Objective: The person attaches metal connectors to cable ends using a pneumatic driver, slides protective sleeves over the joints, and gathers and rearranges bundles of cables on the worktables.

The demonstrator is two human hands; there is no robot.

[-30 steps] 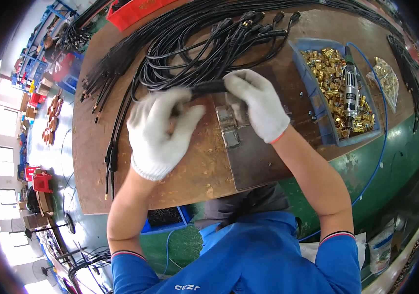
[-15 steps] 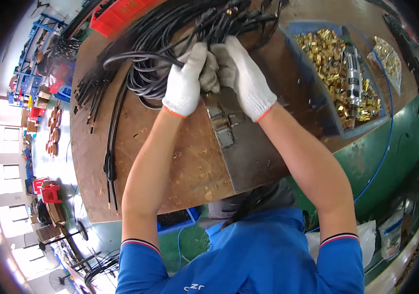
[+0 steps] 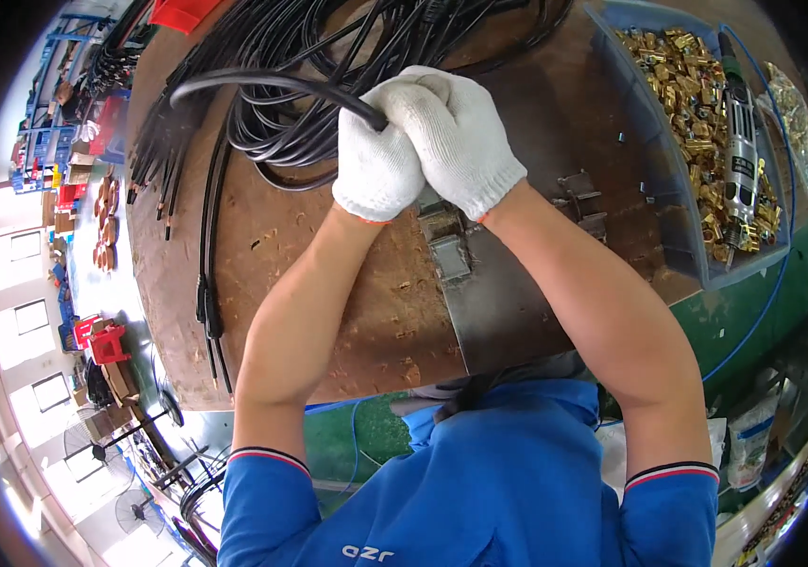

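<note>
Both of my hands wear white knit gloves and press together above the table. My left hand (image 3: 374,170) is closed round a thick black cable (image 3: 281,79), which arcs in from the left and enters the fist near the thumb. My right hand (image 3: 465,137) is closed as well, its fingers curled over against the left one; whatever it grips is hidden. Just beyond the hands lies a large bundle of black cables (image 3: 276,128) in loops. Small metal fixtures (image 3: 449,255) sit on the dark plate (image 3: 508,312) close below my wrists.
At right, a blue-grey bin (image 3: 701,250) holds many brass fittings (image 3: 682,85) and a silver air tool (image 3: 740,156) with a blue hose (image 3: 765,312). A clear bag (image 3: 791,132) of parts lies beyond. Two-lead black cables (image 3: 207,293) lie on the table's left; a red bin (image 3: 182,11) is far left.
My hands have drawn away from the cable bundle toward me and closed together. The cable's end is now inside the left fist. The view has shifted slightly.
</note>
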